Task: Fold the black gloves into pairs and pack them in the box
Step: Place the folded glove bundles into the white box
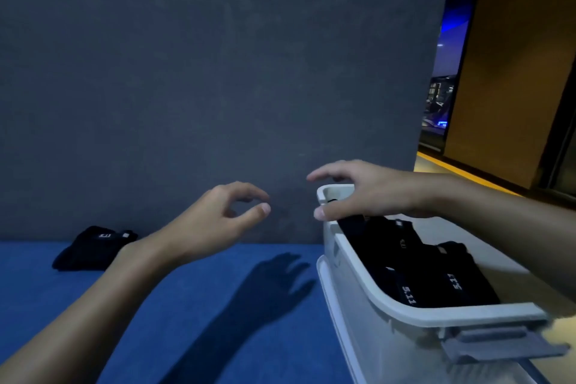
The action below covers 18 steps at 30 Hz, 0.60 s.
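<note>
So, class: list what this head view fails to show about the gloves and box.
Head view:
- Box far corner: covered by right hand.
- Box's near end: cut off by frame edge.
- Gloves in box: count unclear, black overlapping black.
- Gloves on table: partly behind left wrist.

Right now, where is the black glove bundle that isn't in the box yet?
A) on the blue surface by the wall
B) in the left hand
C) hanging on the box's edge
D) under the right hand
A: the black glove bundle lies on the blue surface against the grey wall, left of the left hand, which holds nothing.
</note>
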{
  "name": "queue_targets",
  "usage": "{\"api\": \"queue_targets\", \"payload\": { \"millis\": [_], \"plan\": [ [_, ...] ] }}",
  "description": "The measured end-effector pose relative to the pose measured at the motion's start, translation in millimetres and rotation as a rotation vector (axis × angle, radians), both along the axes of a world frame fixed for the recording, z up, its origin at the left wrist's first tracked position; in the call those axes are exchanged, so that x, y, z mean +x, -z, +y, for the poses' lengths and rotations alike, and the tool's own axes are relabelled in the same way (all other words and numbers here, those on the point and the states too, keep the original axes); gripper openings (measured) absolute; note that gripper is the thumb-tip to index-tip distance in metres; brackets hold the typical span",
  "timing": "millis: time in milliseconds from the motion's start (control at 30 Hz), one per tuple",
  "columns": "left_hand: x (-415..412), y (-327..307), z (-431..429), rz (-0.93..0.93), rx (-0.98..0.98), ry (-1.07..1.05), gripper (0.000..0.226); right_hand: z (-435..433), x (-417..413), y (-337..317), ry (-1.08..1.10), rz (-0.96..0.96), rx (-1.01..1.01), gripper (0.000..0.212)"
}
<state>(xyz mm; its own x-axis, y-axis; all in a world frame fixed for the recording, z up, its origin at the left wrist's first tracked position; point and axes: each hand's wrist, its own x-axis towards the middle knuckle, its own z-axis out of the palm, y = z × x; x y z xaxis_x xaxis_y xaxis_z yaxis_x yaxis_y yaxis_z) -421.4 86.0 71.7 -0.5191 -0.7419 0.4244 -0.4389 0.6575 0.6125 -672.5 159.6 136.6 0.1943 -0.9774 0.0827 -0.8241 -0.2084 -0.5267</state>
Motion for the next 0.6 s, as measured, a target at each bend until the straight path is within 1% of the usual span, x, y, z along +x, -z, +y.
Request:
{"api": "queue_targets", "payload": {
  "millis": [67, 133, 300, 400, 500, 600],
  "plan": [
    [26.3, 4.5, -10.3, 0.038, 0.010, -0.082, 0.015, -13.0, 25.3, -1.9, -0.050, 0.022, -0.016, 0.064],
    [55.0, 12.0, -20.7, 0.072, -0.009, -0.179, 0.012, -27.8, 54.6, -1.8, -0.096, 0.036, -0.020, 0.060],
    [124.9, 47.0, -45.3, 0.134, 0.033, -0.463, 0.008, -79.4, 140.0, 16.5, -0.190, 0.053, 0.043, 0.054],
    [157.0, 67.3, -55.8, 0.113, 0.067, -0.610, 0.013, -113.4, 188.2, 42.6, -0.199, -0.003, 0.077, 0.052],
    [182.7, 79.7, -60.7, 0.066, 0.061, -0.681, 0.023, -139.8, 227.0, 76.5, -0.178, -0.118, 0.117, 0.050],
    [204.1, 93.4, -61.5, -0.017, 0.105, -0.743, 0.020, -165.2, 256.8, 106.9, -0.163, -0.173, 0.170, 0.054]
  ]
}}
